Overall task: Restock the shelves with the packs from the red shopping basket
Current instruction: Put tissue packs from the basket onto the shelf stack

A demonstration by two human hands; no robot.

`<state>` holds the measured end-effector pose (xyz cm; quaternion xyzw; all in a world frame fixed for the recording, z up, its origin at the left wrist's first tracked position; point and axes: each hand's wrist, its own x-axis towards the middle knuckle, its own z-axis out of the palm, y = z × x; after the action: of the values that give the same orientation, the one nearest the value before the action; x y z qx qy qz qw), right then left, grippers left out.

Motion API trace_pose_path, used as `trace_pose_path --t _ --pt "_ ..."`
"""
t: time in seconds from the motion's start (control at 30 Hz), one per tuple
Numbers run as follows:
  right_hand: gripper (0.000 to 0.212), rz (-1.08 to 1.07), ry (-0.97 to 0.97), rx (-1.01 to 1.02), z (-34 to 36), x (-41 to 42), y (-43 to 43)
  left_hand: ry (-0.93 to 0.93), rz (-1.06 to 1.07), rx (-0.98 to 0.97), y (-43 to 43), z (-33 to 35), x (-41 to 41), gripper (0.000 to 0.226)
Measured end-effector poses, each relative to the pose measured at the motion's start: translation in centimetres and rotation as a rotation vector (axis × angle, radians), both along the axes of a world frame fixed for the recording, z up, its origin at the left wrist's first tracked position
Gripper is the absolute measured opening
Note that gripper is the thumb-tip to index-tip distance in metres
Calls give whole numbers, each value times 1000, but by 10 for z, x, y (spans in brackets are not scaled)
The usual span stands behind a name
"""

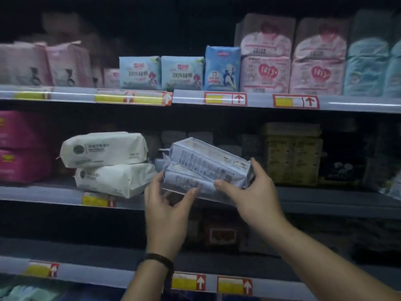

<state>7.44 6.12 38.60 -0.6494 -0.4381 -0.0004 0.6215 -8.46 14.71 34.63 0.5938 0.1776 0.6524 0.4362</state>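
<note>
Two pale lavender packs [206, 168], stacked and tilted, hang at the front of the middle shelf [325, 200]. My right hand [249, 194] grips their right end, thumb on the lower pack. My left hand [167, 203] holds the lower pack's left end from below, a dark band on its wrist. Just left of them two white packs [104, 152] lie stacked on the same shelf. The red shopping basket is out of view.
Pink, light blue and teal packs [182, 72] line the top shelf. Magenta packs [19, 146] sit at the middle shelf's far left, yellow-green boxes [290, 153] to the right. Dark goods fill the lower shelf [86, 274]. Yellow price tags run along the shelf edges.
</note>
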Motion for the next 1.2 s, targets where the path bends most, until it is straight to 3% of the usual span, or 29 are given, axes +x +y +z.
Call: trace_pose_path --t 0.3,0.4,0.5,0.77,0.87,0.97,1.03,1.2 --pt "119 -91 -192 -74 78 -5 91 373 487 59 72 71 -7 59" --pt "87 -111 -171 -200 80 -4 110 550 607 61 85 71 3 70" --pt "58 -122 -138 -220 76 -1 120 532 613 113 88 67 9 74" --pt "73 -101 -198 -196 64 4 112 656 597 31 88 77 17 54" --pt "61 -92 -185 -205 61 5 106 745 565 32 85 77 16 73" --pt "70 -61 -202 -241 60 4 98 860 543 40 67 76 8 98" --pt "84 -42 -226 -264 59 4 90 880 529 77 49 73 3 98" --pt "91 3 -255 -325 50 1 57 918 450 208 17 54 -3 80"
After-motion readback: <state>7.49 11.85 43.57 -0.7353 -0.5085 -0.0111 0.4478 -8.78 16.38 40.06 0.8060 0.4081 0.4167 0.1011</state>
